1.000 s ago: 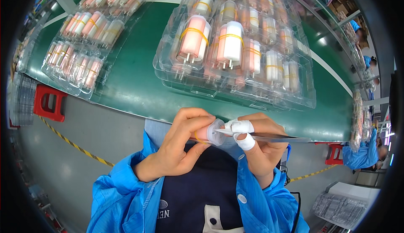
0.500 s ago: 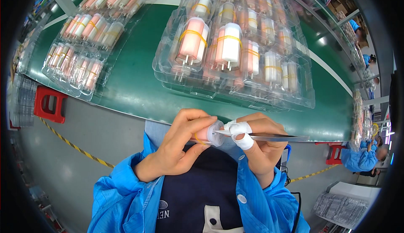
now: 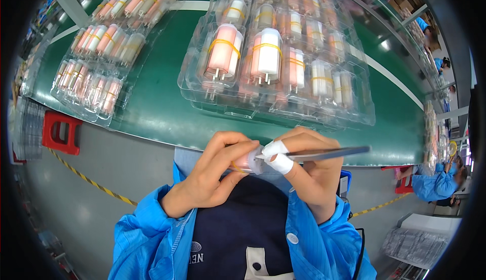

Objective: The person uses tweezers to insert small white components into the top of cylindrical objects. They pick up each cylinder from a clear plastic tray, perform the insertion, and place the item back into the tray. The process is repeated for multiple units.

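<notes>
My left hand (image 3: 207, 176) is closed around a clear-capped pink cylinder (image 3: 246, 162) with a yellow rubber band, held sideways above my lap at the table's near edge. The cylinder's end faces my right hand (image 3: 315, 171). White tape wraps the thumb and a finger of that hand, which pinches a pair of metal tweezers (image 3: 331, 153). The tweezers' tips are at the cylinder's end; whether they grip anything there is too small to tell. Beyond my hands, a stack of clear plastic trays (image 3: 243, 109) holds banded pink and white cylinders (image 3: 267, 55) with small pins.
More clear trays of banded cylinders (image 3: 96, 42) lie at the left on the green table (image 3: 157, 98). Red stools (image 3: 61, 132) stand on the floor at both sides. A person in blue (image 3: 435, 185) sits at the far right, near stacked clear trays (image 3: 412, 244).
My right hand has turned slightly, and the tweezers' back end has risen. The left hand holds the cylinder in nearly the same place. The view has shifted a little.
</notes>
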Demonstrator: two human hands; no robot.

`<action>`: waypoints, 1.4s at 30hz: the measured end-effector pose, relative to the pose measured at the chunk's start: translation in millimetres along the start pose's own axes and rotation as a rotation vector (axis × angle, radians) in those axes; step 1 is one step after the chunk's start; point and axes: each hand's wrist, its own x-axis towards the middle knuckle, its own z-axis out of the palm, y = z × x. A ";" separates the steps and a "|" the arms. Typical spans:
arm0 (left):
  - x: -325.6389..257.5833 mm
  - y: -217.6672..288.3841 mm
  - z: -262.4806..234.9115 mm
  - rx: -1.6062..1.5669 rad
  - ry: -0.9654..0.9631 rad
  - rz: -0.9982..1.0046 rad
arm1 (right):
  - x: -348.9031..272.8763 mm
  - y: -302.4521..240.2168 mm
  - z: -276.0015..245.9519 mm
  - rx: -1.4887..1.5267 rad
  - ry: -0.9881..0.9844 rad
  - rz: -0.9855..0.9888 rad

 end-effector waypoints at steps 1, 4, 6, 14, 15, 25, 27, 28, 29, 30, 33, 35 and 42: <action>-0.4 0.3 -0.3 -0.066 0.013 -0.025 | 0.3 3.4 0.6 0.059 0.014 0.007; -1.2 -0.6 -0.7 -0.195 0.039 -0.075 | -12.2 12.4 8.7 0.342 0.210 0.029; -0.1 -2.4 -1.5 -0.189 0.037 -0.071 | -12.1 14.3 10.0 0.257 0.242 -0.007; -0.8 -3.8 1.1 -0.239 0.065 -0.102 | -10.0 14.4 7.2 0.070 0.193 -0.062; -0.5 -4.7 0.6 -0.229 0.061 -0.096 | -10.3 14.3 7.5 0.074 0.201 -0.049; 0.8 -8.0 -0.6 -0.242 0.042 -0.054 | -7.9 16.5 4.5 0.086 0.170 -0.037; 0.2 -7.7 -0.3 -0.250 0.049 -0.063 | -8.4 15.8 4.2 0.077 0.171 -0.029; -0.3 -7.8 0.1 -0.247 0.050 -0.060 | -8.8 15.8 4.2 0.072 0.171 -0.025; -0.9 -8.0 0.6 -0.245 0.051 -0.058 | -9.5 15.9 4.1 0.076 0.174 -0.025; -1.2 -8.1 0.9 -0.242 0.052 -0.056 | -10.5 16.3 3.9 0.080 0.178 -0.024; -0.8 -7.7 0.9 -0.208 0.062 -0.026 | -10.2 15.6 3.1 0.069 0.171 -0.037; -2.1 -8.4 3.3 -0.220 0.083 -0.030 | -8.8 14.5 2.6 0.037 0.157 -0.059; -2.6 -7.5 4.5 -0.162 0.110 -0.015 | -1.5 7.3 5.0 -0.130 0.098 -0.132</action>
